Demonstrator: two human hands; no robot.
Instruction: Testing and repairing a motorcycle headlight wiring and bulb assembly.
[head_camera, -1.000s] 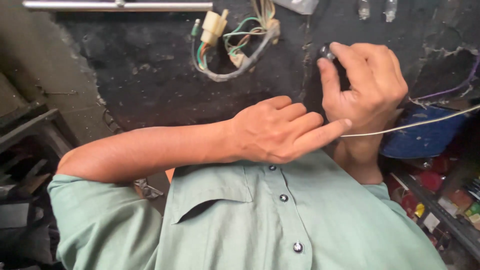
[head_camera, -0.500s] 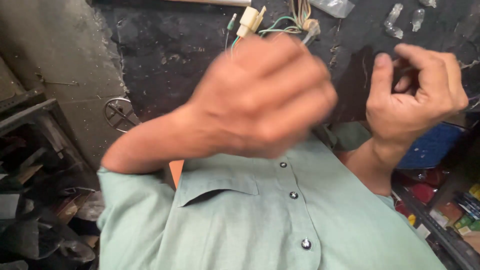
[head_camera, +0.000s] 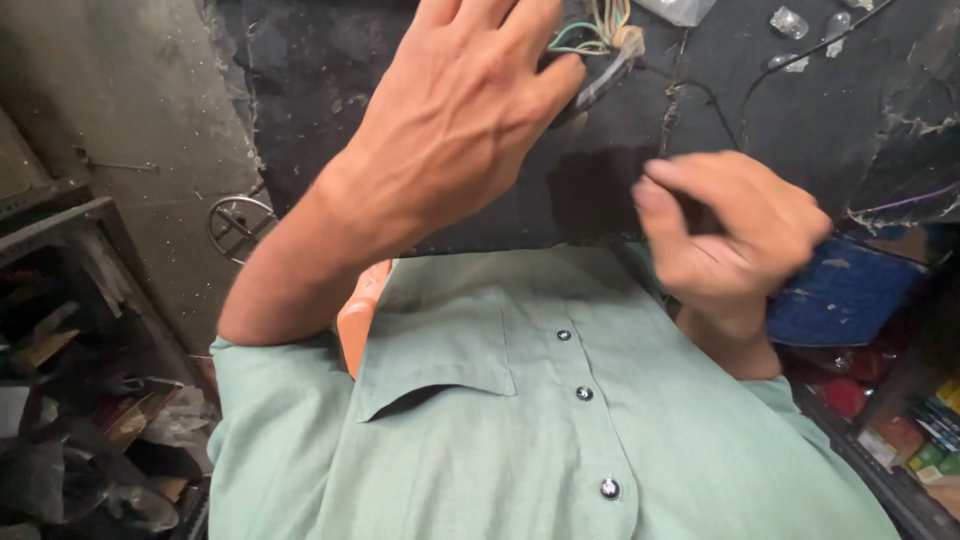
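Wires (head_camera: 590, 40) lie half hidden behind the spread, empty left hand (head_camera: 470, 110); right hand (head_camera: 730, 235) is blurred, its grip unreadable.

Pale green short-sleeved shirt (head_camera: 520, 430) across lower centre of frame: chest pocket (head_camera: 435, 355) at centre left, placket with three small dark round buttons (head_camera: 585, 393) running down right of centre. Forearms bare below sleeves; no rings, watch or gloves on left hand (head_camera: 460, 110) or right hand (head_camera: 730, 235).

Left hand (head_camera: 470, 110) rose; right hand (head_camera: 725, 235) dropped lower.
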